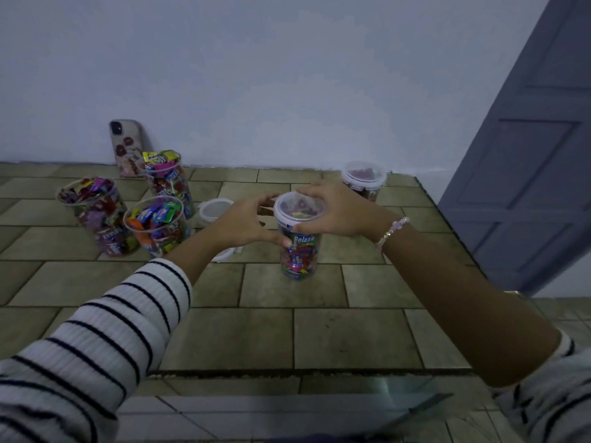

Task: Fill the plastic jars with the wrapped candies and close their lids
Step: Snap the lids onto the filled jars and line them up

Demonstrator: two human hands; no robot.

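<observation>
The left hand [246, 220] curls round the nine o'clock side of the lid [300, 206], its thumb pressed against the jar wall just under the rim. The right hand [335, 208] grips the same lid from three o'clock, fingers hooked over the far edge and thumb on the near edge. A beaded bracelet [392, 231] circles the right wrist, and a striped sleeve [96, 340] covers the left forearm.

The lid sits on top of the candy jar [300, 254], which stands upright near the middle of the tiled counter [319, 337] and is packed with wrapped candies.

At nine o'clock from this jar lie two loose lids [212, 212], and beyond them stand three open jars [156, 230] heaped with candies. At one o'clock, near the wall, stands a lidded jar [363, 180]. At ten o'clock a phone [126, 145] leans against the wall. A grey door [527, 161] fills the three o'clock side.
</observation>
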